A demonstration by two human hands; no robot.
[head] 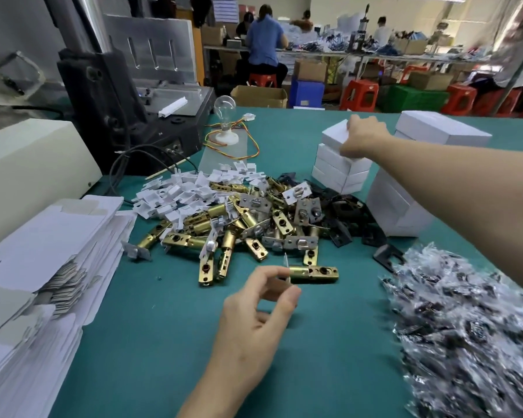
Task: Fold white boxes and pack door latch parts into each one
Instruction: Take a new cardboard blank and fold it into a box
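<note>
My left hand [263, 300] pinches the faceplate end of a brass door latch [314, 274] just above the green table [163, 327]. My right hand [364, 135] reaches far forward and grips a folded white box [334, 135] on top of a stack of closed white boxes [338, 173]. A heap of brass latches [224, 227], white plastic pieces [181, 191] and black plates [344, 212] lies in the middle of the table. Flat unfolded box blanks [43, 267] are stacked at the left.
Small clear bags of dark parts [465, 327] are piled at the right. More white boxes [399, 206] stand under my right arm, others [441, 128] at the far right. A machine [118, 101], a light bulb [224, 107] with wires, and seated people are behind.
</note>
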